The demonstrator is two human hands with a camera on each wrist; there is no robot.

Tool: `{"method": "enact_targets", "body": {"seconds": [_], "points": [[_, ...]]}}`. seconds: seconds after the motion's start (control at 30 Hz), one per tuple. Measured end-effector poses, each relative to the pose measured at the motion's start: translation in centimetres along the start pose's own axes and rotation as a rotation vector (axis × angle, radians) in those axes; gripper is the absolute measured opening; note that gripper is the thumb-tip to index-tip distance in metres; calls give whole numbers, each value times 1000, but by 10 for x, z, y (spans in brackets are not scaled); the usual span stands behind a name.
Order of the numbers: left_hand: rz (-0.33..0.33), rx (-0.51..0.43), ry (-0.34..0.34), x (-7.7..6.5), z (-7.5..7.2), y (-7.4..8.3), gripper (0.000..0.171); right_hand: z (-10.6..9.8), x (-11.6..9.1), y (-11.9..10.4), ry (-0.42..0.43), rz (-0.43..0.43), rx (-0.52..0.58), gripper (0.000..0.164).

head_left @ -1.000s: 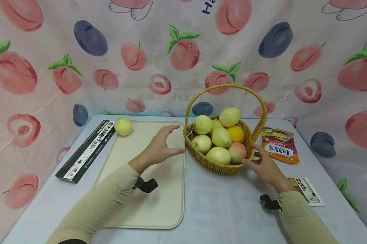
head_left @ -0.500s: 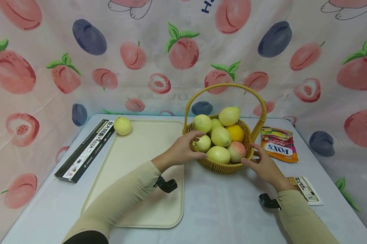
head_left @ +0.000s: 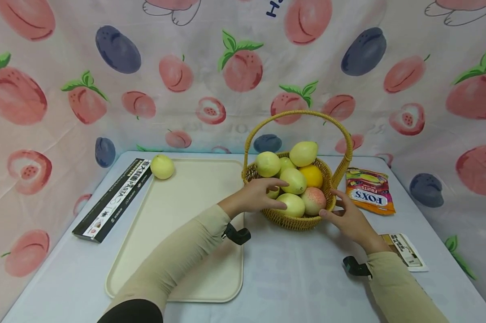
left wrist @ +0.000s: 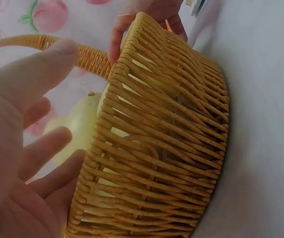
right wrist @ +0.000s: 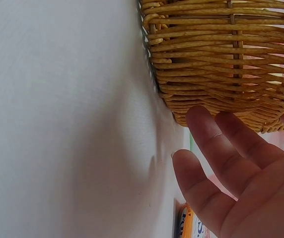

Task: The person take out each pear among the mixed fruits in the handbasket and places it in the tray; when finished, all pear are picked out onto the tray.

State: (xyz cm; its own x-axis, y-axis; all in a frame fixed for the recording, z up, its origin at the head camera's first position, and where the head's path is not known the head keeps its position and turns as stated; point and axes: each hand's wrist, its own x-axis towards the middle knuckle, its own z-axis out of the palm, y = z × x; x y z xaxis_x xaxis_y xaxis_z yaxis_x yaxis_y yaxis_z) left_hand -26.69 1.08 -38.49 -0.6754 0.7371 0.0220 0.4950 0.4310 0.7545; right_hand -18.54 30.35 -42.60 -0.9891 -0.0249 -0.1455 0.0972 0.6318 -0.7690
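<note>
A woven basket with a tall arched handle holds several pale yellow-green fruits, a yellow-orange fruit and a pinkish peach. Reaching over its left rim, my left hand has thumb and fingers spread apart above the front left fruits, partly covering them. In the left wrist view, that hand's fingers lie just inside the woven rim, beside a fruit. My right hand holds the basket's right rim; its fingertips touch the outer wall in the right wrist view.
Left of the basket lies a cream tray, with one pale yellow-green fruit at its far left corner beside a long black pasta box. To the right are a FOX'S candy bag and a flat packet by my right wrist.
My left hand has moved right from above the tray to over the fruits in the basket. My right hand stays at the basket's right rim.
</note>
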Motion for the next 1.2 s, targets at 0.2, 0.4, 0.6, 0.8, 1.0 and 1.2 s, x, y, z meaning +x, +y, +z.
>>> {"method": "enact_targets", "body": {"seconds": [0.2,0.4,0.6,0.8,1.0,1.2], "points": [[-23,17,-50,12,3,1,60,0,0,-1,0,0,4,93],[-27,14,-113,17,3,1,60,0,0,0,3,-5,0,93],[-33,-26,-72,16,3,-1,57,1,0,2,4,-7,3,93],[4,-68,75,15,-1,-3,56,2,0,2,6,-13,9,91],[46,-105,159,15,-8,-5,60,1,0,2,6,-13,4,92],[73,-111,272,14,-10,-7,62,0,0,2,2,-12,5,92]]}}
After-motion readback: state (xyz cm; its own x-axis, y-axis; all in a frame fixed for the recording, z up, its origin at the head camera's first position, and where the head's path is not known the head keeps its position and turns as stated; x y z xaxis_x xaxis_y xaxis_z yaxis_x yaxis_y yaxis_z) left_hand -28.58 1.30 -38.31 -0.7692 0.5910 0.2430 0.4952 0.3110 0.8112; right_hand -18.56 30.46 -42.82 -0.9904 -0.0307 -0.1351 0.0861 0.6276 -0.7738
